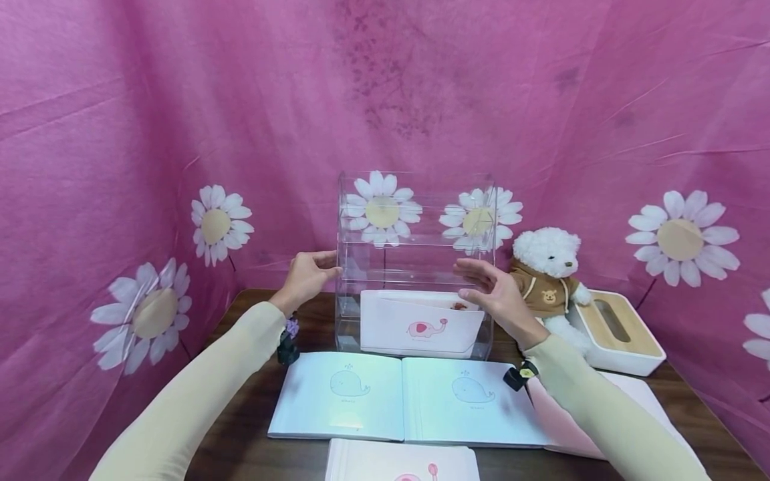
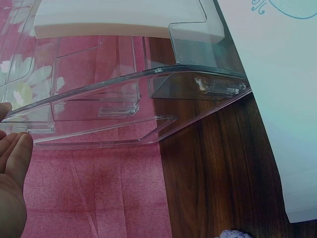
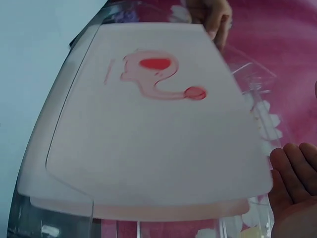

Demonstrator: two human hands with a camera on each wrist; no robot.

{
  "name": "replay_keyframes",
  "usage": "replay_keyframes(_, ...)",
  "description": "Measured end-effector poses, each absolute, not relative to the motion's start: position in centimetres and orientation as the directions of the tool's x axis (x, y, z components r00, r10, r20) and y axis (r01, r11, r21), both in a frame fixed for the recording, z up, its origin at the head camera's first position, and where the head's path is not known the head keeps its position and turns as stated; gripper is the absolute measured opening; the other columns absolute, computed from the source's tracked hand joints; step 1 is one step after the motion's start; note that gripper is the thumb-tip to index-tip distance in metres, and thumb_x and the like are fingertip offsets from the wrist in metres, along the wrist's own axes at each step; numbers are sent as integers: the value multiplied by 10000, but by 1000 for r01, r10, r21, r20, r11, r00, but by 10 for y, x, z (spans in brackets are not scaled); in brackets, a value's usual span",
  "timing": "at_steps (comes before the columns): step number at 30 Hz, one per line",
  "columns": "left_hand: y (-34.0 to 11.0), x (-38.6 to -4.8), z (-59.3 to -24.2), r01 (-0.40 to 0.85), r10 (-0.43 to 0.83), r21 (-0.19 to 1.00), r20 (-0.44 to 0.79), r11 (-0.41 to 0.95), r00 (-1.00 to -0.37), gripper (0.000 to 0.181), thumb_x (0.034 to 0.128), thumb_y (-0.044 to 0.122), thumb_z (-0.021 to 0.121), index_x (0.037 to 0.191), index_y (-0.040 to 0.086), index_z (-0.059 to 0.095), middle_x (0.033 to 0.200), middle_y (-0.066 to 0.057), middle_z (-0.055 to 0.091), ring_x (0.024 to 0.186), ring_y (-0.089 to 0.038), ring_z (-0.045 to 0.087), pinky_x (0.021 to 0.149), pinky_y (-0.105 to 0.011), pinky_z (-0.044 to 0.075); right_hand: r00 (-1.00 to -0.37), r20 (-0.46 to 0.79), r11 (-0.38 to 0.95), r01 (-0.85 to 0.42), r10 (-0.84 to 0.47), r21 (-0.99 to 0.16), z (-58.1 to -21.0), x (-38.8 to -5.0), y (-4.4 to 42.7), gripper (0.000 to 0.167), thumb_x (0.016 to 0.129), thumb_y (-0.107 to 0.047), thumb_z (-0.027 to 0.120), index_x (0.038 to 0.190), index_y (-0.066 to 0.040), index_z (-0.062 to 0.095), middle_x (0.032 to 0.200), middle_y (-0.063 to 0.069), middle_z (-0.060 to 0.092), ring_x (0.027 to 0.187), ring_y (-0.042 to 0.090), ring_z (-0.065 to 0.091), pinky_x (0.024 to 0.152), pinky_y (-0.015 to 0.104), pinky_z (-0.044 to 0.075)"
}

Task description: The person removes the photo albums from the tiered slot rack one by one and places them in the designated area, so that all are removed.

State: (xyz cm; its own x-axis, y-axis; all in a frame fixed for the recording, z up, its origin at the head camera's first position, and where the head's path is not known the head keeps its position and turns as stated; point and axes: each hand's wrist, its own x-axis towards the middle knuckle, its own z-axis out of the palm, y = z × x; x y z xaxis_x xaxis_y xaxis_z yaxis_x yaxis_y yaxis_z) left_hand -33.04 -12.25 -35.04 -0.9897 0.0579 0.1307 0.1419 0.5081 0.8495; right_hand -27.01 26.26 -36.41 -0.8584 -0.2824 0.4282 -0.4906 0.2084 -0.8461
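A clear acrylic tiered rack (image 1: 415,274) stands on the table. In its lowest tier sits a white booklet (image 1: 391,327) with a pink elephant drawing, seen close up in the right wrist view. My left hand (image 1: 305,277) grips the rack's left side panel between thumb and fingers. The left wrist view shows the panel edge running in between these fingers (image 2: 19,156). Beside the rack's right side, my right hand (image 1: 498,294) has its fingers extended, with nothing held. In the right wrist view, its straight fingers (image 3: 297,173) lie near the booklet's corner.
In front of the rack lie two whale booklets (image 1: 373,417) side by side, then another elephant booklet (image 1: 361,461) at the near edge. A pink booklet (image 1: 559,414) lies under the right forearm. To the right are a white teddy bear (image 1: 547,287) and a wooden-lidded tissue box (image 1: 637,334).
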Motion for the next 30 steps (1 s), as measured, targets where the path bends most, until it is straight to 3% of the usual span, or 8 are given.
replay_keyframes(5,-121,-330,-349,147,68,848,130,509,-989,464,934,214,745,1379,128,645,1374,-81,674,1113,-214,694,886,-327,579,-871,410,283,-479,-272,-831,-378,-277,264,584,906,-99,760,1436,-18,528,1419,241,582,1233,56,603,971,118,501)
replay_keyframes(12,-122,-330,-346,152,66,850,138,505,-988,464,936,204,741,1382,119,641,1373,-86,675,1173,-225,676,925,-373,580,-871,430,290,-486,-236,-824,-391,-277,258,534,889,-119,783,1382,-39,592,1371,220,638,1251,284,632,941,140,527)
replay_keyframes(18,-123,-329,-347,133,70,854,113,503,-991,481,933,210,744,1392,122,631,1391,-83,662,1164,-218,681,935,-357,574,-876,412,203,-463,-251,-863,-396,-274,253,549,915,-95,747,1411,19,542,1398,271,596,1246,131,634,975,150,520)
replay_keyframes(25,-123,-329,-347,141,71,857,122,496,-990,470,931,188,743,1383,112,639,1372,-91,674,1083,-198,697,817,-267,571,-911,321,213,-378,-261,-901,-406,-271,247,546,906,-138,767,1408,-44,573,1421,246,596,1164,58,649,874,166,561)
replay_keyframes(30,-123,-328,-347,143,74,859,122,492,-990,466,936,175,737,1385,106,635,1372,-97,674,1143,-221,691,873,-321,586,-932,252,168,-300,-260,-939,-414,-270,241,561,906,-163,770,1423,-74,572,1374,246,629,1001,68,725,806,250,608)
